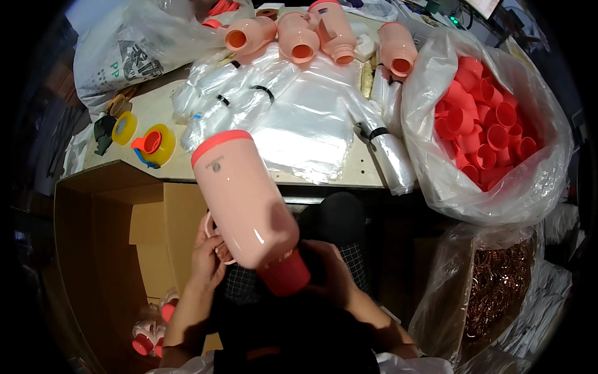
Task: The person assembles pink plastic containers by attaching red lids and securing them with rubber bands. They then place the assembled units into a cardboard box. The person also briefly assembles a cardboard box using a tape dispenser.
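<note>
- Left hand (208,257) is curled closed about the handle (209,225) of a pink jug (246,196), carrying its weight.
- Right hand (334,269) lies beside the red cap (285,274), partly curled; shadow hides its fingers, so whether it grips cannot be told.
- Over the person's lap, the jug hangs tilted, base up and away, capped end down toward the body.
- Seating or tightening that cap looks to be the step in hand; whether it is fully home cannot be seen.
- Judging from this, the next move calls for a steady left hold and a square, firm turn by the right.
- Just beyond, clear plastic bags (311,124) lie on the bench (156,106), with four uncapped jugs (298,36) behind them.
- To the right, a big translucent bag (430,181) holds loose red caps (496,137).
- To the left, a cardboard box (185,215) holds wrapped, red-capped items (143,344).
</note>
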`<state>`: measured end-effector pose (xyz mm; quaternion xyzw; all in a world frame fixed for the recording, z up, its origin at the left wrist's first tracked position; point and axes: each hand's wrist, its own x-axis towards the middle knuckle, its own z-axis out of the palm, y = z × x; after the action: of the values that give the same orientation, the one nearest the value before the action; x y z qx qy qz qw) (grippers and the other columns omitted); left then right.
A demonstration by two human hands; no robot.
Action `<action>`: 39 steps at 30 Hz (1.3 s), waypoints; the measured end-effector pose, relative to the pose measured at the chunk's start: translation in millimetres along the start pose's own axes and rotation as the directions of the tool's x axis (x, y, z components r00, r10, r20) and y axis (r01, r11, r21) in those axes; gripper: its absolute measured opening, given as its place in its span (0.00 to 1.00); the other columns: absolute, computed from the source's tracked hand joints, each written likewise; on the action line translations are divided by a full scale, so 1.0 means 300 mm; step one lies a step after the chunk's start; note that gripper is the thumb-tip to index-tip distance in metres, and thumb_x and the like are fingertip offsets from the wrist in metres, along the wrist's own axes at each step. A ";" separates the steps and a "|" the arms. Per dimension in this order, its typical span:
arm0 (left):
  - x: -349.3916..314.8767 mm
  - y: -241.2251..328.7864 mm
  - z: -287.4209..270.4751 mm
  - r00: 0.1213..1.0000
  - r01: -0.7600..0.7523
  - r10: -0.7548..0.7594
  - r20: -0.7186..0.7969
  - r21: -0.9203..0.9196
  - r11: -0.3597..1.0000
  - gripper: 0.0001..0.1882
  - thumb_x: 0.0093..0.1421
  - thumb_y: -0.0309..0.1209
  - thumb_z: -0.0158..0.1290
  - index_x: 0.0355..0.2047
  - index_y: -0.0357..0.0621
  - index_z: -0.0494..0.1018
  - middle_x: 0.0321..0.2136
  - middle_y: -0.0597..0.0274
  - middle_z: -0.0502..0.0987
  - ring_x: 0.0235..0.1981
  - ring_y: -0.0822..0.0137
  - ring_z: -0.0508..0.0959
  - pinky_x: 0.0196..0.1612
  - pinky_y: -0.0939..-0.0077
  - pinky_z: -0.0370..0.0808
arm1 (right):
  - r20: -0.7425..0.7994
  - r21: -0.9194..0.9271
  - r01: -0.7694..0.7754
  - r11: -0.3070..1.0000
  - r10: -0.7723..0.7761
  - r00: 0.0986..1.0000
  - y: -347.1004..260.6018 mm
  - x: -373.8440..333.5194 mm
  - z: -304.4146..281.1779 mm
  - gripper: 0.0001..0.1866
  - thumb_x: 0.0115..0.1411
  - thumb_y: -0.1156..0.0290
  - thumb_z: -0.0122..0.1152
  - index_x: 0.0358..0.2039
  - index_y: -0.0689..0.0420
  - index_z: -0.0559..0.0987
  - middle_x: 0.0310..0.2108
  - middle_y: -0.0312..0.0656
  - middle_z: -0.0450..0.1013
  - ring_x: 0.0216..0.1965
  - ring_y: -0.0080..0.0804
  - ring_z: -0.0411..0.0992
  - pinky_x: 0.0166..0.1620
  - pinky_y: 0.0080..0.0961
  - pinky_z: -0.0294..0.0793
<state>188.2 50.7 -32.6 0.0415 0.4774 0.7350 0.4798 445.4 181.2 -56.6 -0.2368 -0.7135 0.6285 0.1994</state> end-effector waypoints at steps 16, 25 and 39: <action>0.541 -0.114 0.366 0.701 -0.663 0.362 0.614 0.749 0.015 0.08 0.57 0.27 0.58 0.23 0.39 0.76 0.24 0.57 0.75 0.34 0.55 0.76 0.39 0.61 0.73 | 0.242 0.134 -0.094 0.987 0.059 0.969 -0.125 0.257 -0.308 0.37 0.47 0.71 0.66 0.61 0.64 0.71 0.56 0.43 0.71 0.58 0.31 0.68 0.63 0.30 0.65; 0.800 -0.175 0.299 0.828 -0.522 0.240 0.507 0.853 -0.002 0.10 0.63 0.32 0.52 0.31 0.37 0.77 0.29 0.49 0.78 0.33 0.48 0.78 0.39 0.58 0.74 | 0.204 0.154 -0.265 0.952 0.232 0.951 -0.076 0.345 -0.347 0.15 0.59 0.66 0.68 0.41 0.63 0.80 0.29 0.39 0.77 0.32 0.23 0.75 0.36 0.22 0.73; 0.384 -0.201 0.474 0.895 -0.222 0.063 0.442 0.317 0.922 0.08 0.69 0.26 0.48 0.38 0.38 0.78 0.34 0.60 0.82 0.29 0.72 0.75 0.36 0.78 0.73 | -0.349 0.311 -0.067 0.948 0.180 0.920 0.019 0.357 -0.288 0.06 0.58 0.80 0.63 0.37 0.63 0.81 0.29 0.39 0.80 0.31 0.23 0.77 0.38 0.23 0.77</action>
<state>240.3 235.7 -46.1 0.3224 0.4836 0.6421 0.4999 409.6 314.0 -52.3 -0.3647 -0.5449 0.6821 0.3239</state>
